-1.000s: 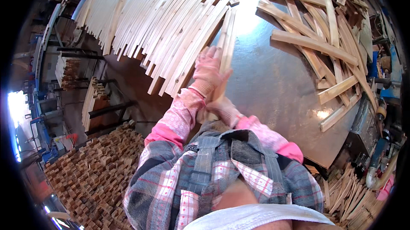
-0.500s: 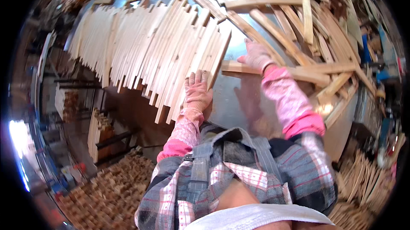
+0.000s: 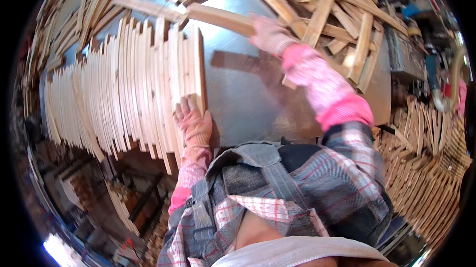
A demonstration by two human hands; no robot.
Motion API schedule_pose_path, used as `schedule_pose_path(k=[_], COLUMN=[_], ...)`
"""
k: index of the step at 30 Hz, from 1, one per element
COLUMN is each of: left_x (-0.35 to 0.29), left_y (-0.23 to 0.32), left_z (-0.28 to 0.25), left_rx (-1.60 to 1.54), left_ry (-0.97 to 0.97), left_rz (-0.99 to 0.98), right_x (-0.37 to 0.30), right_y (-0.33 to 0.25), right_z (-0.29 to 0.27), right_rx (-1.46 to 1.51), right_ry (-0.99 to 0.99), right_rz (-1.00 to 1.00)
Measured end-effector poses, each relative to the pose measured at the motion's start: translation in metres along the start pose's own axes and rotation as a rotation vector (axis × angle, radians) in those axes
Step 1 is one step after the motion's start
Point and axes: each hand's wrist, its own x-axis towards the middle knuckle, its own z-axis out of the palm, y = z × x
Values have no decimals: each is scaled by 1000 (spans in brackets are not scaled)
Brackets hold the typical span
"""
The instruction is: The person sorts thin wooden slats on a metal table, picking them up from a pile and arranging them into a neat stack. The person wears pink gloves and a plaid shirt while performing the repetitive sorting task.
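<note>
Pale wooden strips (image 3: 119,83) stand side by side in a long row on a metal table. On the right end of that row lies my left hand (image 3: 194,127), gloved, fingers stretched flat over the nearest strips and thumb out at the side. My right hand (image 3: 270,35), also gloved, is closed around the end of a single wooden strip (image 3: 218,18). This strip points left toward the far end of the row and casts a shadow on the table, so it appears raised. The fingers' undersides are hidden.
Loose strips lie crossed in a heap (image 3: 322,19) at the far right, with more along the far left. Bare metal tabletop (image 3: 238,103) shows between the row and my right arm. Stacked strips (image 3: 421,187) fill the lower right, and a dark rack (image 3: 148,197) stands lower left.
My right hand has taken hold of a strip and raised it, moving farther out over the table. My left hand stays flat on the row's end. The whole view has turned.
</note>
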Motion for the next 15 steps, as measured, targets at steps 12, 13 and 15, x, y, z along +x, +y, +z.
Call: schedule_pose_path(k=[12,13,15], left_x=[3,-4,0], left_y=[9,2,10], left_z=[-7,-6,-3], left_rx=[-11,3,18], left_ry=[-53,-24,22], left_rz=[-14,-35,33], right_x=[1,-24,-33], right_y=[32,22,76], right_z=[44,21,71], right_rx=[262,442,955], right_ry=[-152,-285,-309], right_rz=[234,159,158])
